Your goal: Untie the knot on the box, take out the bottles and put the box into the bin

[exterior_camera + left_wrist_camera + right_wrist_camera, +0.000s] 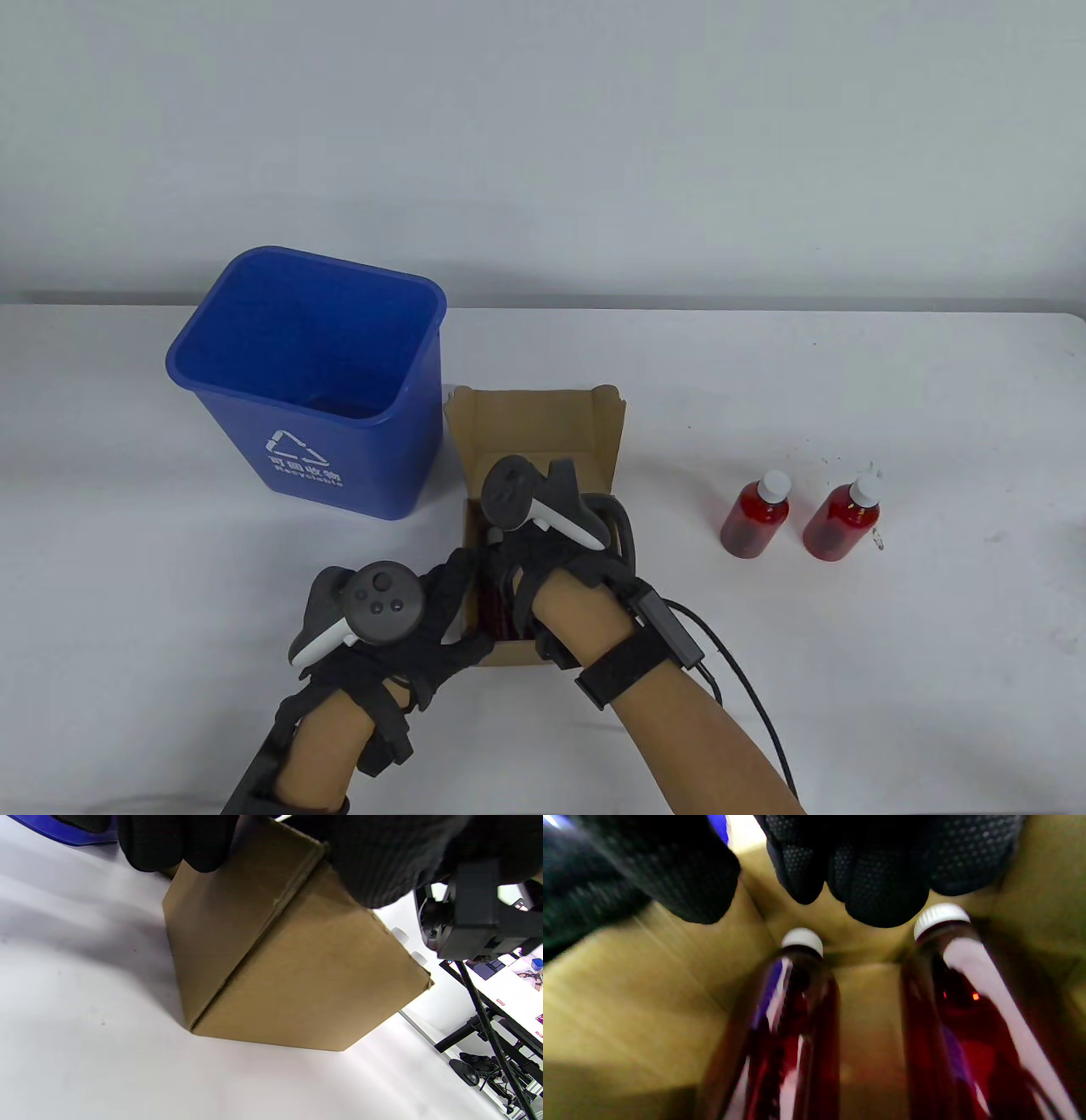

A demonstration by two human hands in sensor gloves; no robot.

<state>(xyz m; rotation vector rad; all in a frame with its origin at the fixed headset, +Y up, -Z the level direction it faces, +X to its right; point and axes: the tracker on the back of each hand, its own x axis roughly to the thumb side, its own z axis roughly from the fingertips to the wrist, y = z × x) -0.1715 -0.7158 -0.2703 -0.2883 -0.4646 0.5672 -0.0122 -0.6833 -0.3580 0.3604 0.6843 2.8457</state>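
Observation:
An open cardboard box (543, 424) stands on the white table just right of the blue bin (339, 458). My left hand (467, 607) grips the box's near left corner; in the left wrist view its fingers (178, 844) curl over the top edge of the box (297, 984). My right hand (517, 552) reaches down inside the box. In the right wrist view that hand (797, 895) hovers spread above two red bottles (793, 1018) (967, 1018) with white caps, holding neither. Two more red bottles (755, 518) (842, 519) stand on the table to the right.
The bin is upright with nothing visible inside it. A black cable (747, 679) runs from my right wrist off the bottom edge. Small dark specks (848, 463) dot the table near the two standing bottles. No string shows on the box.

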